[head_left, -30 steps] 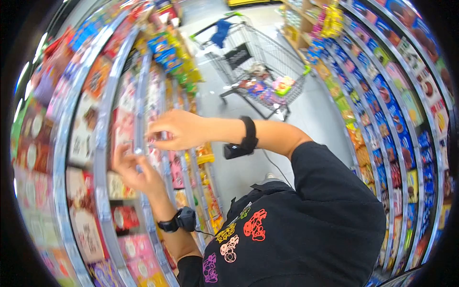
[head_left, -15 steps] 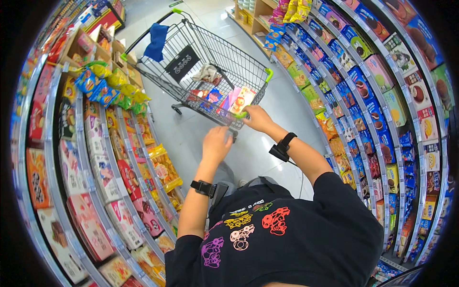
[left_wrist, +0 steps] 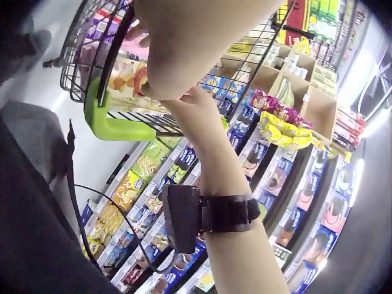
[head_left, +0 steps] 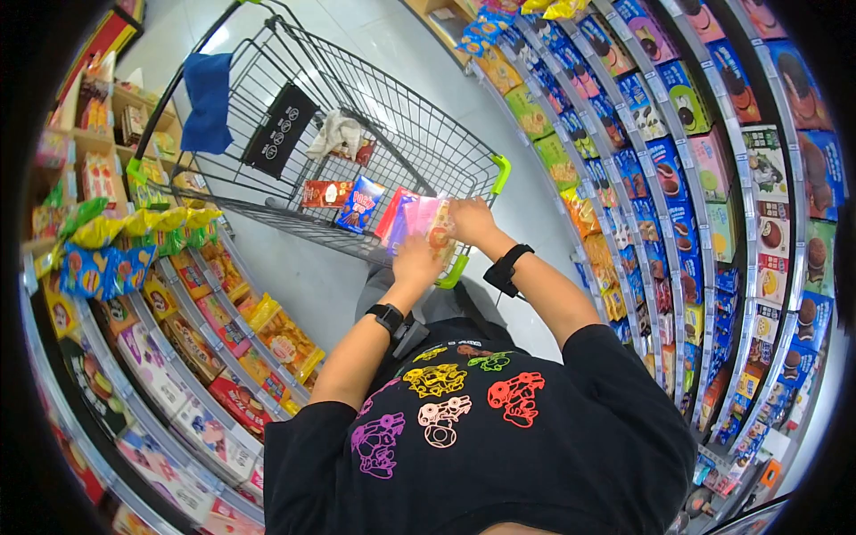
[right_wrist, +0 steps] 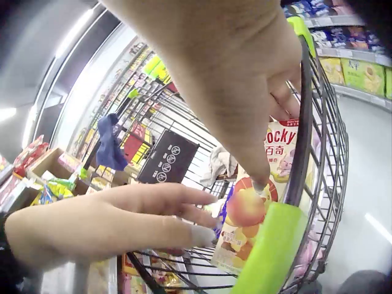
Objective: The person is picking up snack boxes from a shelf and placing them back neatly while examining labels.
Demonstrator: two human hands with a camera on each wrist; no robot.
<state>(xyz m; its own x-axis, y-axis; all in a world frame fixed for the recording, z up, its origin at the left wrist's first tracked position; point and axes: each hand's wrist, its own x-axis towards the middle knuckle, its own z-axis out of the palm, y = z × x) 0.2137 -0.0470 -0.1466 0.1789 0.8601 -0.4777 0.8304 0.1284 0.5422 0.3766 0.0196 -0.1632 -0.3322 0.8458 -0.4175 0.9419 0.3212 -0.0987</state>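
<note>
A cream Pocky box [right_wrist: 242, 220] with fruit pictures stands inside the shopping cart [head_left: 357, 102], by its near green-cornered end. In the right wrist view my right hand [right_wrist: 245, 79] pinches this box, thumb on its front face and fingers at its top. My left hand [right_wrist: 116, 214] reaches in from the other side, its fingers fairly straight and their tips close to the box's edge. Pink and purple boxes [head_left: 406, 218] lean beside it in the head view. Left of them in the cart lie a blue box [head_left: 360, 204] and a red-brown box [head_left: 326, 193].
A whitish crumpled cloth [head_left: 337, 135] lies farther inside the cart. Over the cart's handle side hangs a blue cloth [head_left: 207, 102]. Snack shelves line both sides, with blue cookie packs [head_left: 669, 165] on the right and hanging chip bags [head_left: 107, 267] at left.
Both hands have left the left shelf and come over to the cart's near end, down to the boxes. The view has turned rightward, and the cart now appears closer.
</note>
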